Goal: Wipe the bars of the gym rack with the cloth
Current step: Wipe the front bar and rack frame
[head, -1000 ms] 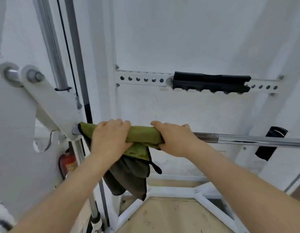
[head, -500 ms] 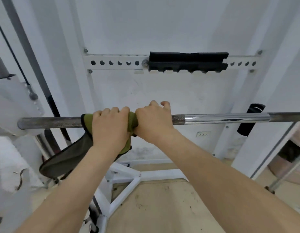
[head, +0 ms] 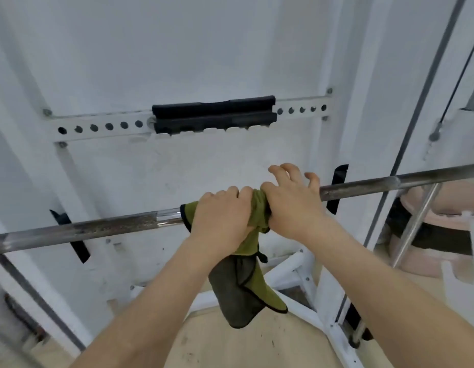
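Entry: mid-wipe on the horizontal bar (head: 111, 229).

- The green cloth (head: 257, 208) is sitting wrapped over the bar near its middle, just right of the rough knurled patch (head: 119, 226). Its loose tail is hanging down below the hands, above the white base frame (head: 297, 264).
- The left hand (head: 220, 219) is clenching round the cloth and the bar together, fingers curled over the top.
- The right hand (head: 291, 205) is lying directly beside it, touching the bunched edge of the cloth. Its heel is resting on the bar, but its fingers (head: 279, 170) are splaying up and apart – not closing round anything.
- Behind, the perforated strip (head: 97, 127) and its black pad (head: 214, 114) are showing on the wall, not being touched.

Risks we are flagging, as judgement only:
- The cloth is crumpling into a thick wad between the hands, so we are expecting narrow contact and streaks being skipped.
- With the right hand slack, the pressure is coming from one side – the wad may be twisting round the bar instead of scrubbing it.
- The knurled patch may be catching the fabric on a stroke to the left.
- The hanging tail may be snagging on the frame, or dragging the cloth off if the left grasp loosens.
- The dull stretch at the right end looks easy to miss.
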`<state>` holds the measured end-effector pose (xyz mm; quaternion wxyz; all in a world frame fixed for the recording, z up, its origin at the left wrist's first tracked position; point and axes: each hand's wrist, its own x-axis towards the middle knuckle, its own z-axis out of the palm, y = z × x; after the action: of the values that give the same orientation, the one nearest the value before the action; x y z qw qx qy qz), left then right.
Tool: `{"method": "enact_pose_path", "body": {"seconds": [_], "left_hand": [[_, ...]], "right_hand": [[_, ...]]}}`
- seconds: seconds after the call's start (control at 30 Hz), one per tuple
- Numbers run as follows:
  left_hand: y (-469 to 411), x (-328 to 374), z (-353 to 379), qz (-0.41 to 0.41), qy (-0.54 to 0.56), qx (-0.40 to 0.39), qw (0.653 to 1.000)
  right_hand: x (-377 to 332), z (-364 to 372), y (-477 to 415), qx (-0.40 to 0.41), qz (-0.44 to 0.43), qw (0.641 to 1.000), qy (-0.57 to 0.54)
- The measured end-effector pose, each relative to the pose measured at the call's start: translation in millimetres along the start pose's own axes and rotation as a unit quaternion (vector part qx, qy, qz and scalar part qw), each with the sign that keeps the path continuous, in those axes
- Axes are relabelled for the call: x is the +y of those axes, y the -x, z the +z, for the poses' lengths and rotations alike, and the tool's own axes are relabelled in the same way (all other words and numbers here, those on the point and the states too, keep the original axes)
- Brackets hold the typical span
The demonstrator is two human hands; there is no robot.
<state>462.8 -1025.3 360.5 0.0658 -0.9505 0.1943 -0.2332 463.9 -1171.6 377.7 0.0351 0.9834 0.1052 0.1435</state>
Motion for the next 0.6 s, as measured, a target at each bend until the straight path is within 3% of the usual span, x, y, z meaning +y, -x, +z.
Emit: {"method": "enact_pose_path", "body": {"seconds": [0.17,0.27,0.37,0.43,0.5,0.53,0.6], "left_hand": [[-76,121,0,0.045,0.005,0.002,0.999],[-104,169,0,0.062,0.024,0.013,0.998],[-118,185,2,0.097,0.06,0.019,0.993],[-115,175,-3,0.138,0.111,-0.024,0.984],[-101,151,-13,0.145,0.208,-0.078,0.964],[-91,136,-16,0.136,0.255,-0.078,0.954],[-75,111,-18,0.106,0.291,-0.034,0.95]], "right_hand": [[127,0,21,-0.064,0.105,0.992,-0.003],[177,-2,32,-0.119,0.105,0.986,-0.051],[205,-24,31,-0.119,0.05,0.988,-0.09],[206,-37,22,-0.119,-0.013,0.985,-0.122],[188,-39,8,-0.173,-0.06,0.97,-0.158],[174,-33,-1,-0.188,-0.084,0.967,-0.149],[152,-18,-15,-0.133,-0.123,0.979,-0.096]]}}
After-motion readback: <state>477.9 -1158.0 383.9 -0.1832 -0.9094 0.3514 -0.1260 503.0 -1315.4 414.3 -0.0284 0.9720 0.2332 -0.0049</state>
